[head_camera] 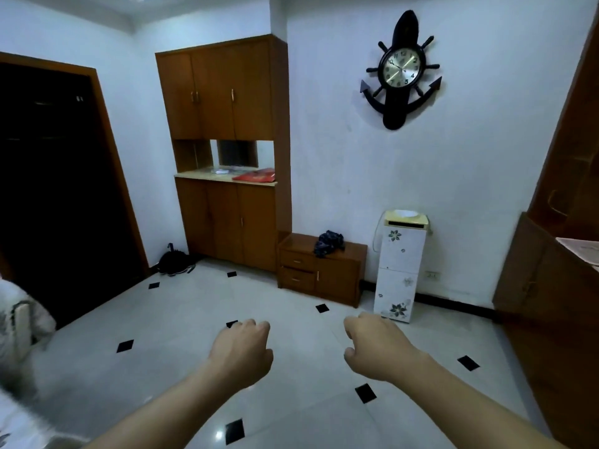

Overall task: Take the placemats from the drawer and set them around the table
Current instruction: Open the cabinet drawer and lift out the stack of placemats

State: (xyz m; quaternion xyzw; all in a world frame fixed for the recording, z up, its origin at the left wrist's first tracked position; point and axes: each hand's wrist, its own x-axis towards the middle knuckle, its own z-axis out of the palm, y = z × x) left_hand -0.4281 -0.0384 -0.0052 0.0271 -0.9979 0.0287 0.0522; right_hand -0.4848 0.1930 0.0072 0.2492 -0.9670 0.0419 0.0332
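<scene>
**Empty hands, drawers ahead**

Both hands, left [241, 346] and right [372, 343], hung loosely curled, holding nothing. No placemats showed; presumably they lay inside the low cabinet's drawers [297, 270] across the floor. Choosing the wrong drawer risked a wasted search.

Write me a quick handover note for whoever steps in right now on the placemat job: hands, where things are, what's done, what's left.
Left hand: empty, fingers loosely curled, held out over the floor.
Right hand: empty as well, fingers loosely curled.
Things: no placemats in view and no table clearly in view. The low cabinet against the far wall has two drawers, both closed, with a dark cloth lying on top. It stands between the tall cupboard and the white dispenser.
Done: nothing visible yet.
Left: likely walk to the drawers, open them, take out the placemats, then set them around the table.
</scene>
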